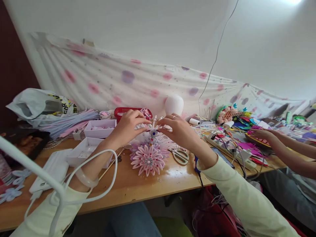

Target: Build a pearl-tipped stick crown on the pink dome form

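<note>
White boxes (100, 133) sit beside the left hand (129, 127), at the beaded top (153, 134) of a pink flower ornament (148, 162) at the table (145, 189); opposite is the right hand (180, 129), near scissors (181, 157). Whether either grip is closed cannot be told.

A plain white wall (158, 29) rises at 12 o'clock behind a wooden desk (143, 189) stretching from 9 o'clock to 3. A white cloth (148, 77) spotted in pink and purple hangs in folds across the wall's lower part, while bright light (293, 2) glows at 2 o'clock and a dark reddish-brown surface (13, 42) stands at 10.
</note>
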### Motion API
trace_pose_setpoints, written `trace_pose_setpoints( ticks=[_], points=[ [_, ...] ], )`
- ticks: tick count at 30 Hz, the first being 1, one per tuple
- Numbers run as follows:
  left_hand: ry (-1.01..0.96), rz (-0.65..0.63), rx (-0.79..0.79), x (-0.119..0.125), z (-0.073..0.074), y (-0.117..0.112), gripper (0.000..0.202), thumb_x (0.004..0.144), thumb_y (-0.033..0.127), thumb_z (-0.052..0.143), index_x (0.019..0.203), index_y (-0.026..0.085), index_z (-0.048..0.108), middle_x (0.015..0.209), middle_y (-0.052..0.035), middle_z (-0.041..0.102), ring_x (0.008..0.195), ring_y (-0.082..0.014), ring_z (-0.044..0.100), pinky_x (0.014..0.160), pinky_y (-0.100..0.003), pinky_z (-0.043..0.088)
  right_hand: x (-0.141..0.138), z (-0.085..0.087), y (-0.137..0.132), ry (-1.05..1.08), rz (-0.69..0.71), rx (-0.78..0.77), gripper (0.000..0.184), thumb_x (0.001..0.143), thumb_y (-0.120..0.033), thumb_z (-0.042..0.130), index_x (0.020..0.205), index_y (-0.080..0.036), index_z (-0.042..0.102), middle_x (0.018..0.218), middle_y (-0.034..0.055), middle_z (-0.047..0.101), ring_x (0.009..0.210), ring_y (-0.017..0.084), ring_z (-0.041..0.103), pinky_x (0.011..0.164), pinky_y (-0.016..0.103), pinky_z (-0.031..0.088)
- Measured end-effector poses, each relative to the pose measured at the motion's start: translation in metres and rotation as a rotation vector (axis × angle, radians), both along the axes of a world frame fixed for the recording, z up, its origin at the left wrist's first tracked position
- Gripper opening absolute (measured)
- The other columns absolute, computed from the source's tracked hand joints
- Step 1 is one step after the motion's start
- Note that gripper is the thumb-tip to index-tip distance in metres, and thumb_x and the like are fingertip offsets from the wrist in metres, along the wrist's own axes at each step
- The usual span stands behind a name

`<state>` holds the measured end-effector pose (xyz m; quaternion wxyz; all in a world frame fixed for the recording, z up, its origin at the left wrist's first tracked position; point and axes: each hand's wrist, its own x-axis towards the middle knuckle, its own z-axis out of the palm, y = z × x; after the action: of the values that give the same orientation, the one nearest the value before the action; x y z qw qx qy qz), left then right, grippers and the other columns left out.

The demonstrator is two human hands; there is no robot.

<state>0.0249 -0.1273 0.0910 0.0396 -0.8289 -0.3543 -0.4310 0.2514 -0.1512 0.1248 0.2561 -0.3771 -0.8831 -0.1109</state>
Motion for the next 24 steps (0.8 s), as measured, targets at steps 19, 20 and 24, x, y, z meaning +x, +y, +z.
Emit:
trace_pose_setpoints(
  ticks=[19,20,24],
  points=[
    [-0.098,-0.052,-0.312,0.018,0.023,0.031,0.019,0.075,0.03,0.069,0.088,0.021,0.08,0.09,-0.0043,0.079,0.083,-0.023,0.07,0.074,-0.029,0.05,-0.008,0.029,0.078,0.179,0.069,-0.534,0.016,0.075,-0.016,0.062,0.081,-0.018,0.078,0.075,0.0006,0.075,0.07,0.016,0.066,0.064,0.026,0.046],
    [-0.09,-0.042,-0.324,0.019,0.024,0.033,0.02,0.075,0.03,0.069,0.088,0.02,0.079,0.089,-0.0043,0.079,0.083,-0.0228,0.07,0.073,-0.028,0.049,-0.008,0.028,0.078,0.226,0.063,-0.545,0.016,0.074,-0.016,0.064,0.081,-0.018,0.078,0.074,0.0006,0.075,0.069,0.016,0.066,0.063,0.025,0.046],
    [-0.073,-0.073,-0.394,0.021,0.03,0.047,0.022,0.073,0.032,0.067,0.087,0.019,0.079,0.088,-0.0052,0.079,0.084,-0.0232,0.07,0.074,-0.028,0.048,-0.005,0.026,0.072,0.383,-0.022,-0.604,0.013,0.069,-0.018,0.072,0.082,-0.018,0.075,0.069,0.0015,0.074,0.063,0.016,0.067,0.056,0.025,0.045]
  ],
)
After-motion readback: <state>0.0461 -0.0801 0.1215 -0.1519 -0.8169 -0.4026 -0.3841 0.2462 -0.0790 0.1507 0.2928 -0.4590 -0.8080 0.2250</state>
